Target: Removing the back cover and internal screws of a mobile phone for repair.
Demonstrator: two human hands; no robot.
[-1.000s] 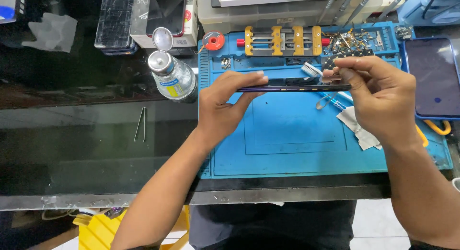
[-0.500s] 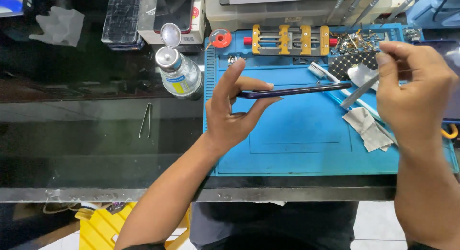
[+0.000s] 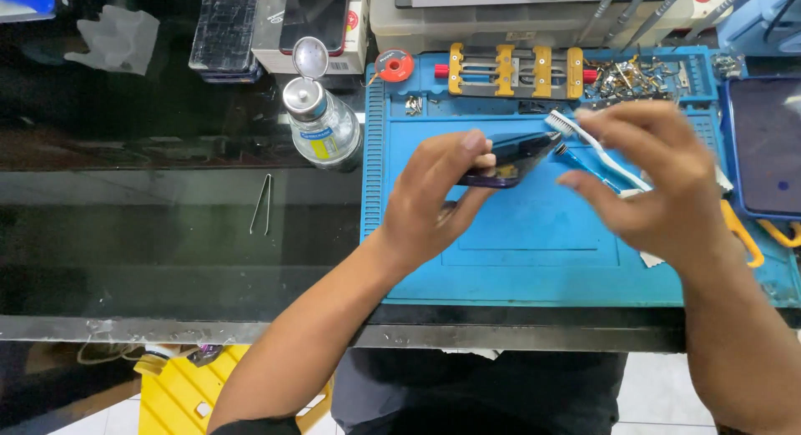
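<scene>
Left hand (image 3: 430, 206) grips dark phone (image 3: 509, 158); right hand (image 3: 659, 181) holds white toothbrush (image 3: 584, 143)

right hand (image 3: 655, 181) motion-blurred; toothbrush (image 3: 596, 151) handle hidden behind it

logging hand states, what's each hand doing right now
left hand: closed on the dark phone
right hand: closed on the white toothbrush
</scene>
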